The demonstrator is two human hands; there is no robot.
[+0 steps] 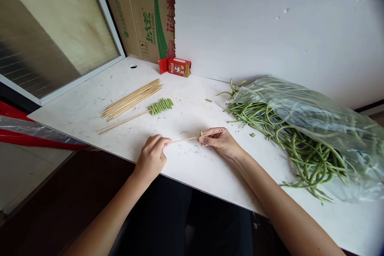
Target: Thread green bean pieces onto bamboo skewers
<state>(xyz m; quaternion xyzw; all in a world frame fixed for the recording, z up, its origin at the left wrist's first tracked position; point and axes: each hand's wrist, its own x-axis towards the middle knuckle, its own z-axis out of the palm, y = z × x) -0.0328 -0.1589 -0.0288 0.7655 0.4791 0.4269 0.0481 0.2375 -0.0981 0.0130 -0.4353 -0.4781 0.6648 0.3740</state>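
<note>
My left hand (152, 153) is closed in a pinch around one end of a thin bamboo skewer (185, 139). The skewer runs to the right, and its far end passes across my right hand (221, 142). Between my right thumb and fingers sits a short piece of green bean (201, 133), standing across the skewer. Beyond my left hand lie bean-piece skewers (161, 106), a row of cut green pieces side by side with sticks pointing left. A pile of bare bamboo skewers (132, 100) rests behind them.
Long green beans (312, 156) spill from a clear plastic bag (303, 96) on the right. One loose bean piece (209, 100) lies mid-table. A small red box (179, 67) stands against the white wall panel (270, 20), near a large carton (144, 16). The white table (186, 168) ends close to my lap.
</note>
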